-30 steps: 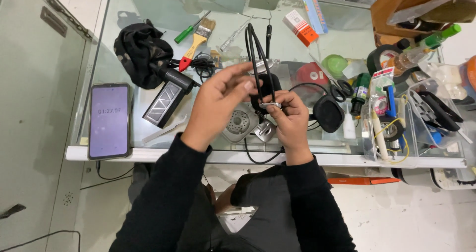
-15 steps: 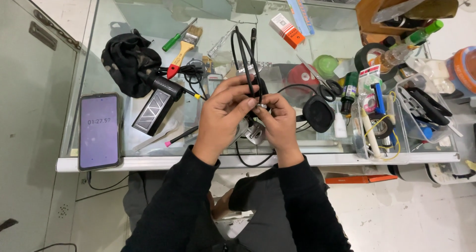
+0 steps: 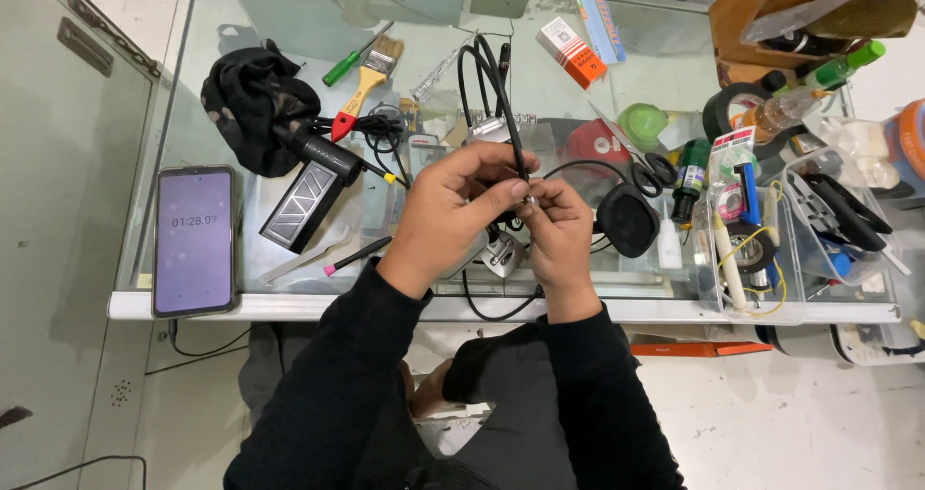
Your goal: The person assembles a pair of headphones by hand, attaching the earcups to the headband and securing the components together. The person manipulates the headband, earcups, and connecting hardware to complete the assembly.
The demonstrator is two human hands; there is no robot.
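Note:
My left hand (image 3: pixel 453 211) and my right hand (image 3: pixel 559 235) meet over the front of a glass counter (image 3: pixel 289 288). Both pinch a black cable (image 3: pixel 487 76) that loops upward from my fingers. A small metal end of the cable (image 3: pixel 528 201) shows between the fingertips. A grey metal connector part (image 3: pixel 501 256) lies just under my hands. Black sleeves cover both forearms.
A phone with a lit purple screen (image 3: pixel 193 239) lies at the front left. Nearby are a black cloth (image 3: pixel 252 90), a black soldering tool (image 3: pixel 318 153), a paintbrush (image 3: pixel 366 80), a green screwdriver (image 3: pixel 342 66), scissors (image 3: pixel 646 162), tape rolls (image 3: pixel 732 105) and clear bins of tools (image 3: pixel 829 220).
My hands have stayed joined on the cable and dropped a little nearer the counter's front edge. The cable loop now leans more to the left above them.

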